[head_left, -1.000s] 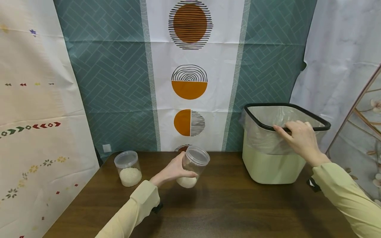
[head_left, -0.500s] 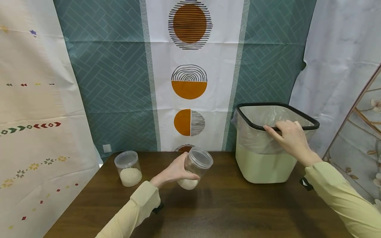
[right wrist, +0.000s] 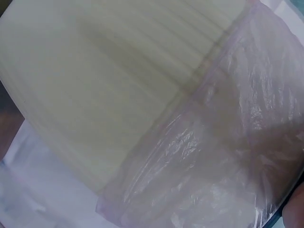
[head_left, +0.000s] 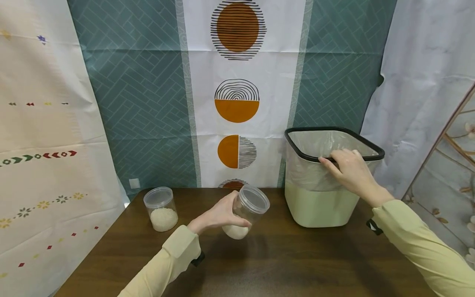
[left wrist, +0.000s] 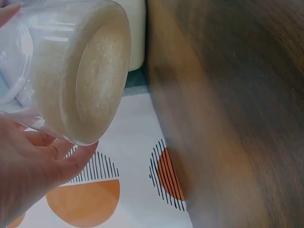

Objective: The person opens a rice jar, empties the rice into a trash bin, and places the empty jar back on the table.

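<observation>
My left hand grips a clear plastic jar with white, rice-like grains in its bottom. The jar leans to the right, and a shadow lies on the table below it. In the left wrist view the round base of the jar faces the camera, fingers curled along its side. Over at the right, my right hand holds the black rim of a pale green trash bin, fingertips hidden inside. A thin translucent bag lines the bin and folds down over its outside, also filling much of the right wrist view.
A second clear jar with similar white grains stands upright at the back left of the brown wooden table. Patterned cloth hangs behind the table, with more hanging cloth at both sides.
The bin and my right hand on its rim have moved left, closer to the held jar. The held jar has shifted slightly right and tilts a little more. The upright jar stays in place.
</observation>
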The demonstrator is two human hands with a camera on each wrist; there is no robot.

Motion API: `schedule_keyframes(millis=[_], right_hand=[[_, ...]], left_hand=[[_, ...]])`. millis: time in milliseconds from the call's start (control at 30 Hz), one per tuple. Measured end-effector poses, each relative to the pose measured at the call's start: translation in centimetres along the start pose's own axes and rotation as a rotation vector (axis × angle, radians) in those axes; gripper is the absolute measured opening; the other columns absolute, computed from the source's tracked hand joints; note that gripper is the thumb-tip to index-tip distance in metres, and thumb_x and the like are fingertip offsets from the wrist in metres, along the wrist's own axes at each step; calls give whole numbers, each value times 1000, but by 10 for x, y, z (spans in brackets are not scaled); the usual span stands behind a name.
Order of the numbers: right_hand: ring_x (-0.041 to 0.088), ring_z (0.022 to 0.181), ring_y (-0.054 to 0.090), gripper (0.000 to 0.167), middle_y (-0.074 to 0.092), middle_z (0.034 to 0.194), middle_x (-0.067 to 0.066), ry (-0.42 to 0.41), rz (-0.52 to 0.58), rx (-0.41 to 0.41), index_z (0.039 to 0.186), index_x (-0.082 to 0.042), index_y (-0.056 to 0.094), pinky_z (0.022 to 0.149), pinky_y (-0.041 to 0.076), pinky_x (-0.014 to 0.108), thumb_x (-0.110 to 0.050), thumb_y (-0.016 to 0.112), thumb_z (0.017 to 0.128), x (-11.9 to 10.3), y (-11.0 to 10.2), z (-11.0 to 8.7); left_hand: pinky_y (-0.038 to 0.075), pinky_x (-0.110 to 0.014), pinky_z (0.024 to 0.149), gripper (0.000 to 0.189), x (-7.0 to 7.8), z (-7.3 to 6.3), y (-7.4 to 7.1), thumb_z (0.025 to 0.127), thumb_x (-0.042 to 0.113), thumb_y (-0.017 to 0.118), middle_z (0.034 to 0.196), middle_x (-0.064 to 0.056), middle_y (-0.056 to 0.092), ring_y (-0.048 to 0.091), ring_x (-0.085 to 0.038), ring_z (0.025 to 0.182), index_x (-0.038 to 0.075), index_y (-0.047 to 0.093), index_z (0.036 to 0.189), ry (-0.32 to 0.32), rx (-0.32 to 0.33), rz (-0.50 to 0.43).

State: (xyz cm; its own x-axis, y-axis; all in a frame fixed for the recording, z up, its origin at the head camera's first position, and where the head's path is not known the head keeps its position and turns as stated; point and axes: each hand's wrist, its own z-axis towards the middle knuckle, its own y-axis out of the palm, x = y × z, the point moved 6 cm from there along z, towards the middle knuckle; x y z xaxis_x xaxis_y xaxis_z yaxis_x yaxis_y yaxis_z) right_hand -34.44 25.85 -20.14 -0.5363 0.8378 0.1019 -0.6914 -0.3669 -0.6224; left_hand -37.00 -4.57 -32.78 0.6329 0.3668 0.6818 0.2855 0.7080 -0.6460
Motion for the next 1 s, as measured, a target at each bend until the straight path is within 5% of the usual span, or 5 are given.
schedule_keyframes(millis=[167,433,1000], right_hand=[[21,60,43,31,39,59,-4,-18,15,6,65,-14,41,63,30,38,-24,58,89,-6,2,2],[20,59,42,27,38,59,-5,-92,36,41,66,-13,44,59,30,38,-18,57,89,-20,6,8],[20,66,46,9,49,69,0,-98,130,-6,81,-6,53,62,31,37,-8,56,89,-42,22,24]], left_hand=[[38,-45,83,64,3,-1,1,61,30,82,98,1,51,48,-23,95,8,47,111,11,-21,-24],[39,-35,81,65,8,-4,2,61,31,81,100,4,50,48,-13,93,11,47,112,18,-38,28],[39,-38,83,60,22,-7,2,61,28,81,98,5,52,48,-13,92,11,48,108,67,-84,25]])
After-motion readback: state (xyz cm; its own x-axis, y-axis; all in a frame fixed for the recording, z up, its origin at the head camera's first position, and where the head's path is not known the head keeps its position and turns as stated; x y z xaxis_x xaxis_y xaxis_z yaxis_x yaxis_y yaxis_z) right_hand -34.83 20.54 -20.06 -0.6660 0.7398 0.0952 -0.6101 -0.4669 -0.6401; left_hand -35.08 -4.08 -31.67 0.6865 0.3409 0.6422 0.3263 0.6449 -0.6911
